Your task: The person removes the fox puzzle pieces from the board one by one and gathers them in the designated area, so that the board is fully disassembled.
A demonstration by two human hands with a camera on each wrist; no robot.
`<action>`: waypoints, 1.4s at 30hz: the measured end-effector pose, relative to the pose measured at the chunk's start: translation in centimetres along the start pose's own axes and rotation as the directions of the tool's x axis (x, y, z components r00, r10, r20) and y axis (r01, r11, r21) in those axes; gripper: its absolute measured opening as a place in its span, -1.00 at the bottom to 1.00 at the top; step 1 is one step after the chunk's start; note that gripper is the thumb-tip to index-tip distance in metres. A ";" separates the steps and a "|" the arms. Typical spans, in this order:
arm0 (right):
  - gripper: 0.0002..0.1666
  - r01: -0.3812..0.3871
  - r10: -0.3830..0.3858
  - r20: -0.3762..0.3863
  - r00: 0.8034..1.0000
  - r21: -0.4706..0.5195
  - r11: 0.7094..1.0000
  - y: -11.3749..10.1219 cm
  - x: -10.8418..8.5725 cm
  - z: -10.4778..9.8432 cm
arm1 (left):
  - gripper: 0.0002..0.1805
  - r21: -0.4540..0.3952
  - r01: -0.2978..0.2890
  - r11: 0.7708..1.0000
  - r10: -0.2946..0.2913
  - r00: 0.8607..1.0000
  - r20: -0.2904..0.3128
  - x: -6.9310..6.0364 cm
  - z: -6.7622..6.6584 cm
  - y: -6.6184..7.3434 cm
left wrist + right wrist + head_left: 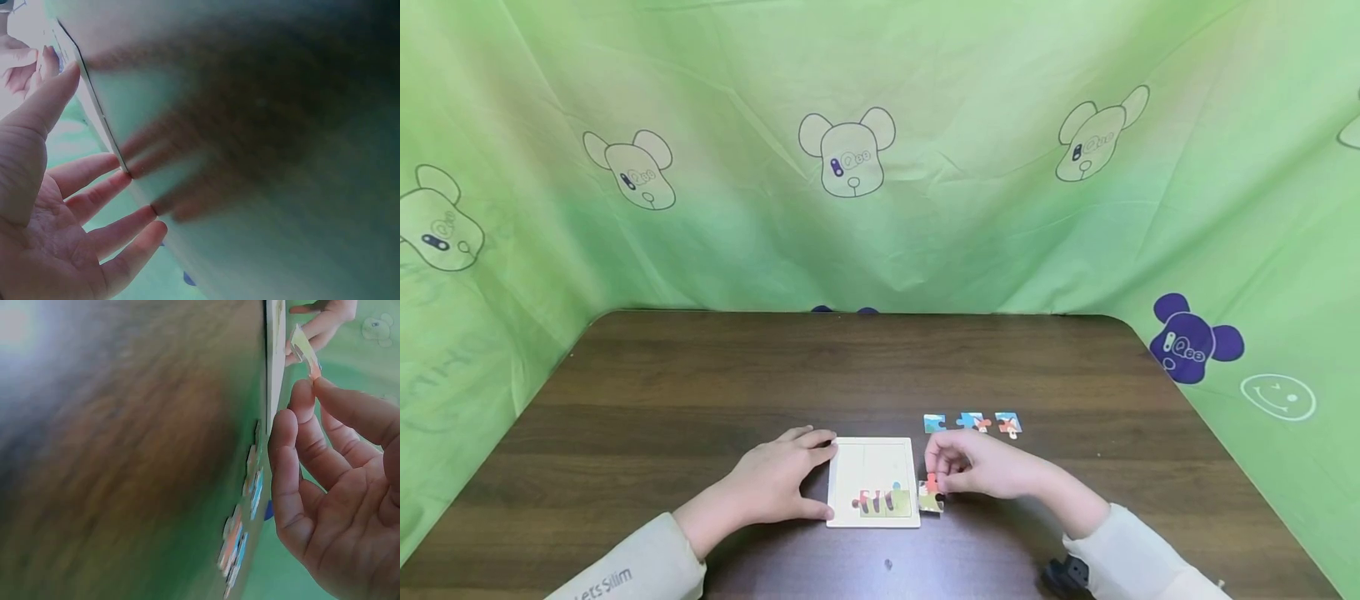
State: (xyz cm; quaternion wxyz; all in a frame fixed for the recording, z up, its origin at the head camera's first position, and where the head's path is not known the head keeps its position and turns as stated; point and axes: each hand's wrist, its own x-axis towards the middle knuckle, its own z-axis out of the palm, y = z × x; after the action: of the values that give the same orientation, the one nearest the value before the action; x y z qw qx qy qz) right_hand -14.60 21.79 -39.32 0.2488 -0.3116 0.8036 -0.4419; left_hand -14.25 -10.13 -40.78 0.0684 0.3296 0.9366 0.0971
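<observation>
A pale square puzzle tray (845,471) lies flat on the table, with joined puzzle pieces (886,503) showing stripes and green in its lower right part. My left hand (771,479) rests at the tray's left edge, thumb near the lower corner and fingers near the upper one. In the left wrist view its fingers (94,164) are spread and fairly straight. Between thumb and forefinger, my right hand (977,462) pinches a red and yellow-green puzzle piece (304,347). That piece is held tilted just beyond the tray's right edge.
Three groups of loose puzzle pieces, a blue one (934,423), a blue and red one (972,421) and a red and white one (1008,422), lie behind my right hand. A black object (1066,575) is by the right sleeve. Green cloth (850,250) hangs around the brown table (775,367).
</observation>
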 end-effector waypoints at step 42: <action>-0.84 -0.068 0.059 -0.058 0.997 -0.166 0.984 0.4 -2.5 -0.1 | -0.14 -0.001 -0.002 1.000 0.002 1.000 -0.014 -0.1 0.2 -0.1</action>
State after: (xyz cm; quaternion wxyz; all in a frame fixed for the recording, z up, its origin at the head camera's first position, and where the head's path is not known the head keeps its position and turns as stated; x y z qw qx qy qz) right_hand -13.11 23.83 -39.32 0.2142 -0.2937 0.8538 -0.3725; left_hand -14.19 -10.22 -40.96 0.0620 0.3296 0.9367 0.1002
